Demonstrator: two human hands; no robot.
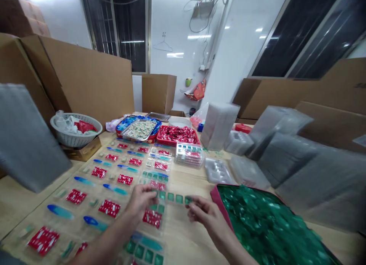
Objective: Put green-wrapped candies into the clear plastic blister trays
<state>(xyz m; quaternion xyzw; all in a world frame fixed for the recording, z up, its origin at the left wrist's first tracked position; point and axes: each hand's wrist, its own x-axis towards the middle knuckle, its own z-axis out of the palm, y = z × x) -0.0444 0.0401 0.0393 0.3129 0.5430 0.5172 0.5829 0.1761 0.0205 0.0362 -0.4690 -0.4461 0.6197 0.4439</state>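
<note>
Both my hands hold a short strip of green packets (172,197) between them, just above the wooden table (185,238). My left hand (142,199) pinches the strip's left end and my right hand (203,213) pinches its right end. Under the strip lie rows of clear plastic trays (114,181) filled with red packets, blue packets and green squares. One tray with a red packet (152,218) lies right beneath my left hand. A red bin heaped with green packets (265,227) stands just right of my right hand.
At the back stand a red tray of red packets (177,134), a metal tray of pale pieces (140,129) and a white basket (76,129). Stacks of clear empty trays (219,126) and grey bundles fill the right. Cardboard boxes (82,78) ring the table.
</note>
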